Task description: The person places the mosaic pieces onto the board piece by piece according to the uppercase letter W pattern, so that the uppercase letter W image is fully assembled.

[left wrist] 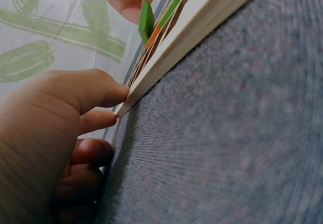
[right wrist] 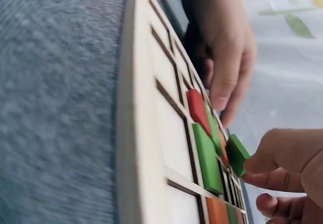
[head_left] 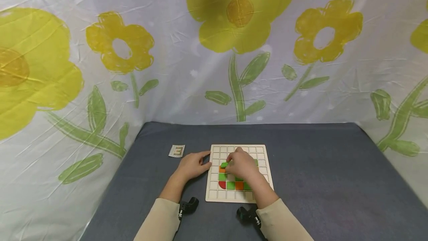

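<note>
A pale wooden grid board (head_left: 230, 195) lies on the dark cloth. Between thumb and fingertips, my right hand (head_left: 243, 164) pinches a green square tile (right wrist: 236, 154), tilted above the left part of the grid. My left hand (head_left: 190, 167) rests at the board's left edge, thumb and forefinger touching its rim in the left wrist view. Set in the grid's lower rows are a red rounded tile (head_left: 222, 185), an orange tile (head_left: 239, 185) and several green tiles (head_left: 230, 185). An orange tile (head_left: 222, 170) shows just below the held one. My right hand and forearm hide part of the grid.
A small printed card (head_left: 176, 151) lies left of the board, beyond my left hand. Dark grey cloth (head_left: 317, 174) covers the table. A flowered curtain (head_left: 180, 84) hangs behind it and at both sides.
</note>
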Action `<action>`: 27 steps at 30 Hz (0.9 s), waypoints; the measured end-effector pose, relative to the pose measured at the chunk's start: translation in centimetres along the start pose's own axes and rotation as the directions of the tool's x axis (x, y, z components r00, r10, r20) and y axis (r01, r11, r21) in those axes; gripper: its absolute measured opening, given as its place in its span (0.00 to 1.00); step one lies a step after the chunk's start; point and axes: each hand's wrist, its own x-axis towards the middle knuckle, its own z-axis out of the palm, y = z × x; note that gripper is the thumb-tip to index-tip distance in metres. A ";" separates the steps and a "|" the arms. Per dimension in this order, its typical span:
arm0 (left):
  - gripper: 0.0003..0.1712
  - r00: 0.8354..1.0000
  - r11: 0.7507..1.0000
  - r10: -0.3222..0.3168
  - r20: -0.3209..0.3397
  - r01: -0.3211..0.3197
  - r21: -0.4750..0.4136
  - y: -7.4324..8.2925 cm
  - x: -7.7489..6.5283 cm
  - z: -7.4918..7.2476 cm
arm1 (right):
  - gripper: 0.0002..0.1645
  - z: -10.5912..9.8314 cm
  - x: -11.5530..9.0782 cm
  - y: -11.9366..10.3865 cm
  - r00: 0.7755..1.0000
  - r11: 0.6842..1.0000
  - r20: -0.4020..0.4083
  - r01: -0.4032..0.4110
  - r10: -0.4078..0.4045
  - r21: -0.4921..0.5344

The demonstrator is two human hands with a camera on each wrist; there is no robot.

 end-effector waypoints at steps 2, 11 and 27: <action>0.30 1.000 1.000 0.001 0.000 -0.001 -0.002 0.0 0.0 0.0 | 0.09 0.2 0.0 0.0 1.000 1.000 -0.011 0.018 -0.019 -0.017; 0.29 1.000 1.000 -0.004 0.009 0.004 -0.001 0.1 -0.1 -0.1 | 0.07 0.5 -0.2 -0.6 0.998 0.998 -0.045 0.033 -0.035 -0.048; 0.30 1.000 1.000 0.002 0.012 -0.001 -0.004 0.2 -0.1 -0.2 | 0.05 1.6 -0.2 -1.0 0.987 0.991 -0.158 -0.035 0.014 -0.131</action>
